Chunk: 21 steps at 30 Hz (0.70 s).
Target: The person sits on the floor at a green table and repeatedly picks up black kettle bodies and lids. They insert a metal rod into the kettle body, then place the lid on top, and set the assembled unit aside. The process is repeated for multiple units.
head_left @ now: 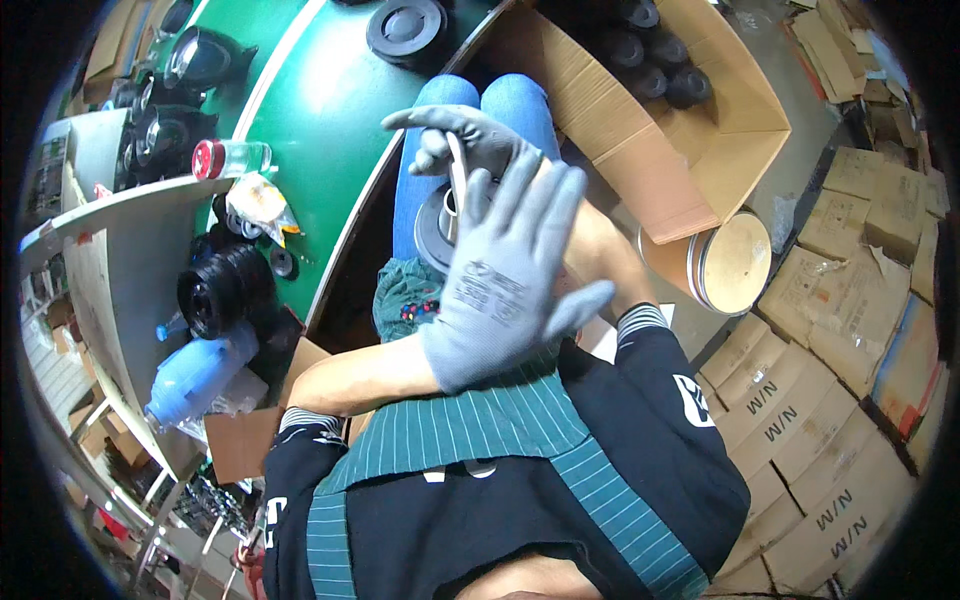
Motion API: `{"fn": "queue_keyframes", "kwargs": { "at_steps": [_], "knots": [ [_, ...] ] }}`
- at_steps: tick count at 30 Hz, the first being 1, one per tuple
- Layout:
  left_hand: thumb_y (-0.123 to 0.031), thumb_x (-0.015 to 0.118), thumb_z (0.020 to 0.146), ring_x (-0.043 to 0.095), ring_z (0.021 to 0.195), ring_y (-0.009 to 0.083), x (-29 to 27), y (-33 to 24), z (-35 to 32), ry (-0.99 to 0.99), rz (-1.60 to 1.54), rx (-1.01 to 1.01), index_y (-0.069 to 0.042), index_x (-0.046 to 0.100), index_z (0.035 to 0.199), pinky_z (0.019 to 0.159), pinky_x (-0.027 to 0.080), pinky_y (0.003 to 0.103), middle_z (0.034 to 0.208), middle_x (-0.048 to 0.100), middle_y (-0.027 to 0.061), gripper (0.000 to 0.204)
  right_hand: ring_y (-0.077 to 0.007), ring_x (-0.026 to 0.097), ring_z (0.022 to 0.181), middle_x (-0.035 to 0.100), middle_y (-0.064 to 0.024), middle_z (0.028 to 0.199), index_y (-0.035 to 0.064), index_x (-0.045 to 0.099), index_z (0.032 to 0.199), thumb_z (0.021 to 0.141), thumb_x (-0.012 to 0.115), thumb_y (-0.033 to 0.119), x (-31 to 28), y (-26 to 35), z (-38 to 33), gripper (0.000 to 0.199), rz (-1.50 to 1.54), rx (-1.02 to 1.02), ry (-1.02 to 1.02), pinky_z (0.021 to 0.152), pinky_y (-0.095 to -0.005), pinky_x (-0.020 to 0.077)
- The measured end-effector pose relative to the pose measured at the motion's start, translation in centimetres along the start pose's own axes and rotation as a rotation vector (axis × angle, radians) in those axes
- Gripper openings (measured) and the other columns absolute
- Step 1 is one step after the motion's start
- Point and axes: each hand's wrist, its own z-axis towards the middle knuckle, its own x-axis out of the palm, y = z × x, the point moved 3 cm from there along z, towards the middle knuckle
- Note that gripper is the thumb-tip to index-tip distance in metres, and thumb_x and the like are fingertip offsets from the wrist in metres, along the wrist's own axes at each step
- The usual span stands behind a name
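My left hand (505, 290), in a grey knit glove, is raised above my lap with its fingers spread and thumb out, and nothing shows in it. Just beyond it is my right hand (490, 142), gloved the same way. Its index finger points left while the other fingers curl around a narrow, pale, slightly curved strip (458, 168); the strip's lower end is lost behind the left hand. Against my thighs sits a round black part (432, 232) with a lighter metal-looking ring (450, 200) at its centre. My left hand hides much of that part.
A green worktable (330, 110) stands ahead and left, carrying a black round part (405, 30), a red-lidded jar (230, 158) and black ribbed parts (215, 290). An open cardboard box (735, 150) holding black parts is at right, above a round drum (735, 262). Stacked cartons (800, 400) line the right.
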Motion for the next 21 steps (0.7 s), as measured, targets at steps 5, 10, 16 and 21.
{"fn": "queue_keyframes", "kwargs": {
  "at_steps": [5,10,16,21],
  "knots": [
    [-0.036,0.079,0.089,0.045,0.147,0.0531,-2.9,6.7,-1.4,-0.194,-0.062,-0.089,0.005,0.044,0.157,0.124,0.032,0.061,0.155,0.051,0.0314,0.087,-0.0303,0.075,0.116,0.078,-0.015,0.104,-0.0029,0.06,0.142,0.117,0.051,0.029,-0.3,0.4,-7.2,0.042,0.064,-0.29,-0.179,0.112,-0.0442,0.0551],
    [-0.044,0.033,0.118,0.057,0.145,0.0346,-2.7,16.3,-0.3,-0.184,-0.458,-0.211,0.005,0.048,0.158,0.122,0.04,0.041,0.151,0.063,0.0253,0.065,-0.0334,0.07,0.118,0.074,-0.012,0.094,0.0001,0.068,0.126,0.115,0.043,0.029,6.2,-1.4,-13.2,0.04,-0.468,-0.493,-0.35,0.126,-0.0611,0.0359],
    [-0.026,0.038,0.118,0.073,0.121,0.0325,0.2,18.3,3.5,0.074,-0.704,0.052,-0.004,0.061,0.144,0.111,0.055,0.043,0.13,0.073,0.0188,0.041,-0.029,0.072,0.089,0.062,-0.0058,0.064,0.0054,0.075,0.068,0.079,0.063,0.022,10.6,0.9,-13.7,0.023,-1.153,-0.431,-0.094,0.118,-0.0598,0.0465],
    [-0.063,0.036,0.115,0.072,0.096,0.0149,3.5,19.4,6.4,0.438,-1.148,-0.256,-0.006,0.076,0.125,0.092,0.058,0.034,0.107,0.076,0.0094,0.071,-0.0236,0.06,0.066,0.046,-0.0024,0.058,0.0105,0.063,0.061,0.065,0.072,0.022,13.3,1.8,-11.2,0.015,-1.597,-0.43,0.273,0.106,-0.0579,0.0562]
  ]
}}
